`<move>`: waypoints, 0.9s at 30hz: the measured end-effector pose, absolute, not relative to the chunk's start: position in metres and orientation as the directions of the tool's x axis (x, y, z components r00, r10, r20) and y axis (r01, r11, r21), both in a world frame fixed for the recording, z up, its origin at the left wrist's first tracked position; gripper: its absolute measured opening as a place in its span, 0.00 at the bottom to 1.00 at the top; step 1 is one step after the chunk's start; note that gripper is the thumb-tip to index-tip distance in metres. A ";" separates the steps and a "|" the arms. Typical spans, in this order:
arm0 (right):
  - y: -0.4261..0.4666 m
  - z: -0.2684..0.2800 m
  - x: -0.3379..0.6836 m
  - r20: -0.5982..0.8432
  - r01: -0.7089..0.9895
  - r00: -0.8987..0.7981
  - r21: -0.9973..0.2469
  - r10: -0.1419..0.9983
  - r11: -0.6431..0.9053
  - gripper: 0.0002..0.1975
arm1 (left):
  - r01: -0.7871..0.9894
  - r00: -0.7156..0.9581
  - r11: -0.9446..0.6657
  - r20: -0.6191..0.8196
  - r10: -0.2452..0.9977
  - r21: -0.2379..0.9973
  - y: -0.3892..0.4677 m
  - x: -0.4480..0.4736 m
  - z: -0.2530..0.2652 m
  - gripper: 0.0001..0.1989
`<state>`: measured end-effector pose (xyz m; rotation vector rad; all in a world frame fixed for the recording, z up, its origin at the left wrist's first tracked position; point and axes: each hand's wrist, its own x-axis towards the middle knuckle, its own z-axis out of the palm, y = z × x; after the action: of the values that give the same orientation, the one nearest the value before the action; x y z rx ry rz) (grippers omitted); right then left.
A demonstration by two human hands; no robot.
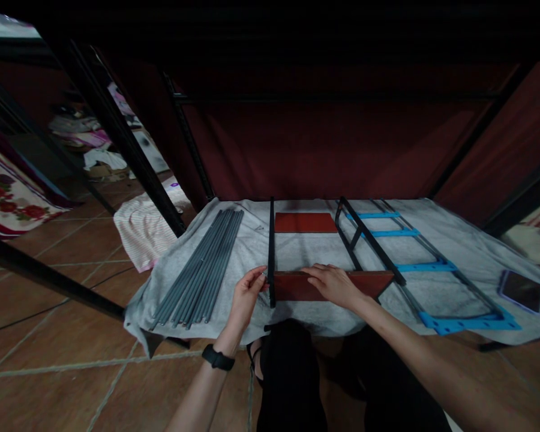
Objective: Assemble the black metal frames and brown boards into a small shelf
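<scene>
Head view: left hand [246, 294] pinches a tiny shiny piece [264, 273] beside the straight black bar [272, 246]; right hand [333, 284] drapes over the flat reddish-brown board [294, 289]; its grip is unclear.

Our left hand [247, 292] and right hand [335, 283] were bare, and so were both forearms [398, 336]. Around the left wrist we wore a smooth, close-fitting black wristband [218, 358]. Our trousers [292, 378] were plain black, too dark to show seams clearly. Below them we made out a strappy dark shoe [252, 359], partly hidden.
</scene>
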<state>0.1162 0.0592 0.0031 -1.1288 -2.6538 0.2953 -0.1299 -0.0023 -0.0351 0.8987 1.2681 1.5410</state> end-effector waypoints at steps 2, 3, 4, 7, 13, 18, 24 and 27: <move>0.059 0.002 0.116 0.138 0.683 -0.671 -0.268 0.729 0.680 0.19 | -0.222 -0.325 -0.032 -0.043 0.945 0.975 -0.003 -0.130 -0.035 0.23; 0.060 0.002 0.116 0.138 0.685 -0.670 -0.265 0.730 0.678 0.19 | -0.207 -0.345 -0.036 -0.039 0.938 0.978 -0.002 -0.130 -0.036 0.21; 0.060 0.001 0.116 0.138 0.686 -0.669 -0.265 0.731 0.678 0.19 | -0.176 -0.366 -0.047 -0.021 0.930 0.983 -0.001 -0.130 -0.037 0.20; 0.059 0.002 0.116 0.147 0.685 -0.665 -0.271 0.732 0.677 0.19 | -0.117 -0.370 -0.089 0.040 0.928 0.989 0.000 -0.129 -0.039 0.17; 0.059 0.002 0.116 0.143 0.690 -0.663 -0.265 0.735 0.674 0.19 | -0.282 -0.327 -0.034 -0.062 0.943 0.959 -0.003 -0.129 -0.041 0.20; 0.059 0.001 0.117 0.144 0.682 -0.666 -0.279 0.732 0.675 0.19 | -0.141 -0.382 -0.119 0.056 0.922 0.983 0.000 -0.127 -0.042 0.16; 0.059 0.002 0.117 0.148 0.675 -0.671 -0.284 0.727 0.681 0.19 | -0.264 -0.330 -0.047 -0.044 0.943 0.964 -0.003 -0.127 -0.041 0.22; 0.059 0.003 0.117 0.144 0.680 -0.667 -0.283 0.731 0.677 0.19 | -0.165 -0.388 -0.113 0.041 0.921 0.980 0.001 -0.125 -0.042 0.17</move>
<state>0.1166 0.0591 0.0033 -1.1335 -2.6458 0.2999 -0.1250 0.0006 -0.0415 0.9132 1.3040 1.6346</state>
